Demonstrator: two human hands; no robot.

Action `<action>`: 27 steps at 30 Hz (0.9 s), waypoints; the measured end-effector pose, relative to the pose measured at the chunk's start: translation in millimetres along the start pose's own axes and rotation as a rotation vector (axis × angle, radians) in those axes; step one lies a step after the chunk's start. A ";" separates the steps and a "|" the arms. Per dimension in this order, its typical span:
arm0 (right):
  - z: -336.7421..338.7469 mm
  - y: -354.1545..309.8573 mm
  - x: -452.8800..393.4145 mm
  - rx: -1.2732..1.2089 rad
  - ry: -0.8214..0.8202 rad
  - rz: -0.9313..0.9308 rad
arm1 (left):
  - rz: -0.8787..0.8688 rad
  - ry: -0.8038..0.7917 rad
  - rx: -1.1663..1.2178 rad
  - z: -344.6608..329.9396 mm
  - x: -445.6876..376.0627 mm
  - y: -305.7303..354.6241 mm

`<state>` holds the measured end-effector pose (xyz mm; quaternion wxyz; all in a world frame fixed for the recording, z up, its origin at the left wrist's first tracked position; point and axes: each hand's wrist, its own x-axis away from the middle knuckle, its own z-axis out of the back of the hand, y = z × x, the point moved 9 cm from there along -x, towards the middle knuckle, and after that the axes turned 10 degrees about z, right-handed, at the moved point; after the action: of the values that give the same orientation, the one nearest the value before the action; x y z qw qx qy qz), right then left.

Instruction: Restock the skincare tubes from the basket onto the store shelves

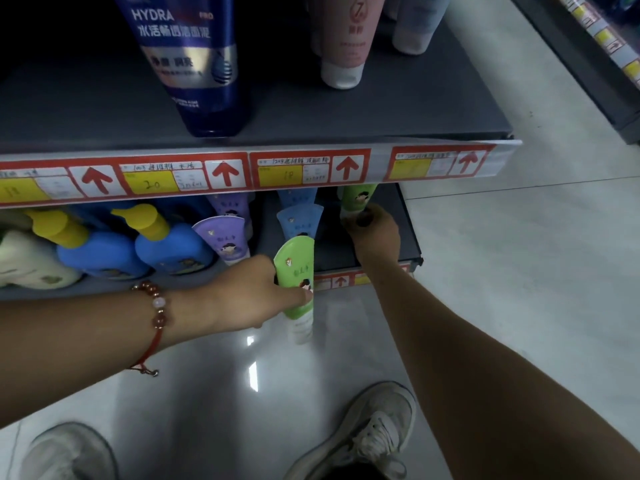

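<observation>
- Far left of the lower shelf: white bottle and two blue bottles with yellow caps lying in place; apparently not part of the restock; labels too dark to read
- Next along: purple tubes in a row running back under the upper shelf's price strip; seemingly stocked; rear ones cut off by the strip
- Left hand: fingers curled round a green tube, thumb across its front, cap pointing down, held at the shelf's front edge and just off it; not yet placed, by the look of it
- Behind it: blue tubes standing in a file; count impossible to tell, since the strip hides the back ones
- Right hand: reaching deep into the shelf, fingertips pinching the cap end of a second green tube; probably being stood up in the rightmost lane; top of that tube hidden by the strip
- Progress: partway, judging by filled purple and blue lanes and a green lane barely begun; bare shelf remains between both hands
- Basket nowhere in view; remaining stock therefore unknown
- Handwritten prices on the strip mostly illegible; shelf interior dim
</observation>
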<state>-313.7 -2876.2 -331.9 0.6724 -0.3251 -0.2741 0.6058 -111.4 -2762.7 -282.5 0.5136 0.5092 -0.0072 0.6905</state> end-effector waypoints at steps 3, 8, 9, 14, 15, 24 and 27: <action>-3.8 5.0 -2.5 -0.017 -0.051 -0.036 | 0.008 -0.021 0.011 -0.8 -2.4 0.3; 26.5 -6.0 38.5 -0.269 -0.246 -0.217 | 0.032 -0.048 0.041 -4.1 -5.3 10.6; 19.8 -18.5 59.1 -0.292 -0.518 -0.230 | 0.034 -0.048 0.036 -5.6 -5.4 14.4; -7.3 -41.0 119.8 0.047 -1.014 -0.068 | -0.032 -0.030 0.064 -15.3 -1.3 42.8; -6.2 -41.8 113.7 0.087 -0.896 -0.019 | -0.042 -0.018 0.057 -15.1 -0.3 46.2; 36.0 -11.2 59.1 -0.005 -0.105 -0.113 | -0.129 -0.051 -0.551 -0.4 17.2 27.7; 18.7 -2.3 47.1 0.034 -0.116 -0.118 | -0.063 -0.045 -0.612 10.0 17.6 4.4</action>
<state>-321.1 -2827.6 -319.3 0.6955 -0.2614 -0.3209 0.5873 -106.8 -2757.8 -262.9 0.6641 0.3462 -0.2103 0.6285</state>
